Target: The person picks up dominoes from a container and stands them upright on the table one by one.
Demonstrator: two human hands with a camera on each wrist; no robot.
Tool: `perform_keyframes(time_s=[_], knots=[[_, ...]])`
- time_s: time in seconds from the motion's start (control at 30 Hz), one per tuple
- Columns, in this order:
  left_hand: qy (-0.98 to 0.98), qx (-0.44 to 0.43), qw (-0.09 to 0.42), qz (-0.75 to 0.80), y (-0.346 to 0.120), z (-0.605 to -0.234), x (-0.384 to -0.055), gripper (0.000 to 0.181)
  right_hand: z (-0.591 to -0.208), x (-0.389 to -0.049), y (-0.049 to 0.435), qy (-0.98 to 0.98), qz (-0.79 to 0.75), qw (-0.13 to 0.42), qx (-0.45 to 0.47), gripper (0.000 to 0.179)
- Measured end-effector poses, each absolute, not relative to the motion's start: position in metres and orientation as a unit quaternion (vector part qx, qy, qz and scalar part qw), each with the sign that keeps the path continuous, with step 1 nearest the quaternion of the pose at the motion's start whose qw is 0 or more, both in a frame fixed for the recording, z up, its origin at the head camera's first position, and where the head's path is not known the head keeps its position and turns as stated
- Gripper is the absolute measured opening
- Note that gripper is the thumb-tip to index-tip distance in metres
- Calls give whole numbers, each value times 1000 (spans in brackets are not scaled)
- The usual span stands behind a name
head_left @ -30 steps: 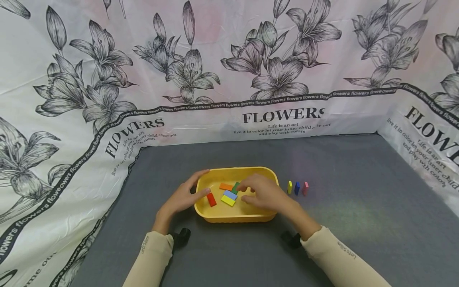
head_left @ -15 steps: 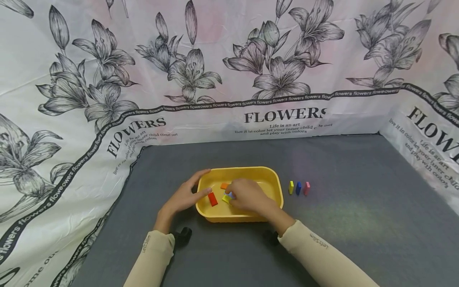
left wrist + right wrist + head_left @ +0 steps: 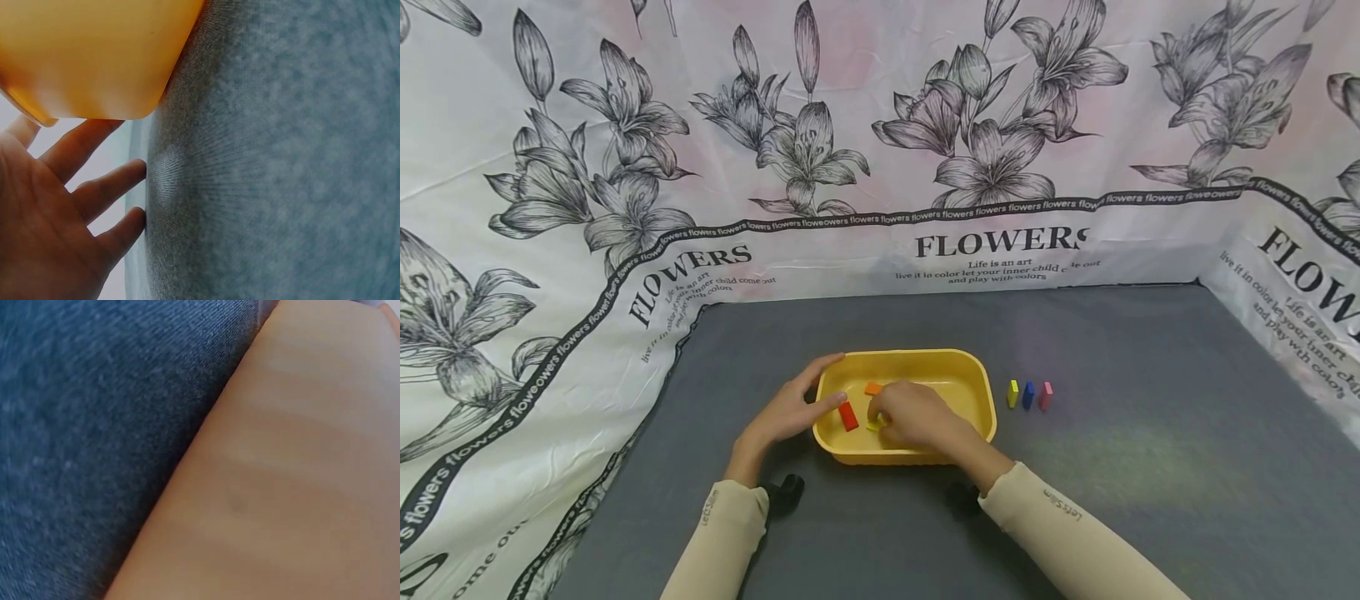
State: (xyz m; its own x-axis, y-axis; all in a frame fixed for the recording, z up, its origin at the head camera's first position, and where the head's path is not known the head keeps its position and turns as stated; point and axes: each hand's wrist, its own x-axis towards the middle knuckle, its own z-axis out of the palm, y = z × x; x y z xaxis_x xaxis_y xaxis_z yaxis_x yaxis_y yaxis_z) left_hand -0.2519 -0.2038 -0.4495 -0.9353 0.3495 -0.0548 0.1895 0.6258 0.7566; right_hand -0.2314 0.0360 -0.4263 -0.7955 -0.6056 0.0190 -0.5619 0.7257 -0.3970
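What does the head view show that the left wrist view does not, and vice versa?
Only the head view shows the right hand inside the yellow tray, the red block, orange block and partly covered yellow block there, three upright blocks beside the tray's right end, and the cloth's flower print. Only the left wrist view shows the palm side of the left hand. Both show the left hand, the yellow tray and the table.

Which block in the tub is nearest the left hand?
The red block, beside the left hand; the orange block and yellow block lie nearer the right hand.
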Motion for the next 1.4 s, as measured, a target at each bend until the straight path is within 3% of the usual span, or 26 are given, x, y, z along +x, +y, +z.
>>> perform_keyframes(time_s=[0.37, 0.67, 0.97, 1.13, 1.4], knots=[[891, 171, 94, 409, -205, -451, -251, 65, -427, -231, 31, 931, -176, 41, -317, 9], [891, 170, 97, 409, -204, -451, -251, 65, -428, -229, 26, 938, -145, 30, -312, 30], [893, 169, 95, 407, -203, -451, -251, 65, -427, -229, 24, 946, -121, 57, -294, 23], [893, 164, 97, 407, -202, -450, -251, 65, -426, -229, 27, 945, -128, 58, -295, 6], [895, 159, 97, 406, -203, -450, -251, 65, -429, -228, 51, 928, -237, 41, -286, 23]])
